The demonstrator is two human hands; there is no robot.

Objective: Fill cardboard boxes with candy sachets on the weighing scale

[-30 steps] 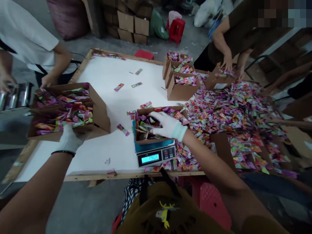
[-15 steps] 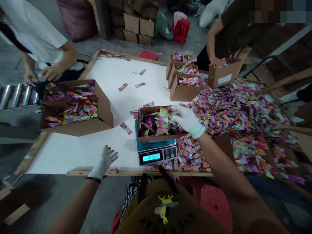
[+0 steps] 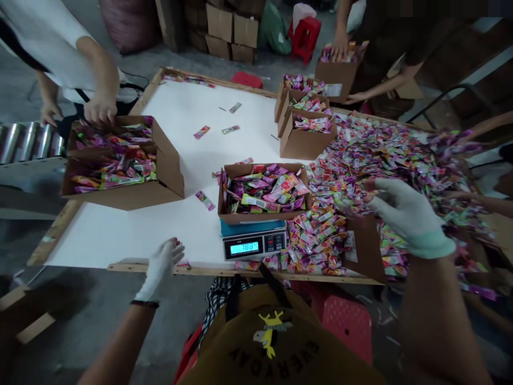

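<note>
My left hand [image 3: 162, 267], in a white glove with bare fingertips, hovers over the table's near edge, fingers apart and holding nothing. A cardboard box [image 3: 264, 218] full of small colourful candy packets [image 3: 260, 203] sits on a digital scale [image 3: 254, 246] with a lit display. To its right, my gloved right hand [image 3: 409, 214] is above the heap of loose packets [image 3: 380, 152], fingers curled. Blurred packets are at its fingertips; whether they are gripped or falling, I cannot tell. A cardboard flap [image 3: 364, 248] stands below that hand.
Two filled boxes [image 3: 168, 171] stand at the left beside a co-worker's hand [image 3: 100, 109]. Three more filled boxes [image 3: 306, 141] are at the back. Another person's hand [image 3: 340, 47] touches a box [image 3: 336, 75] at the far edge. Few loose packets lie on the white tabletop [image 3: 128, 235].
My right hand has left the box on the scale and moved right over the heap. The display reading differs. The far co-worker's box has moved back; the left co-worker's hand is now over a box.
</note>
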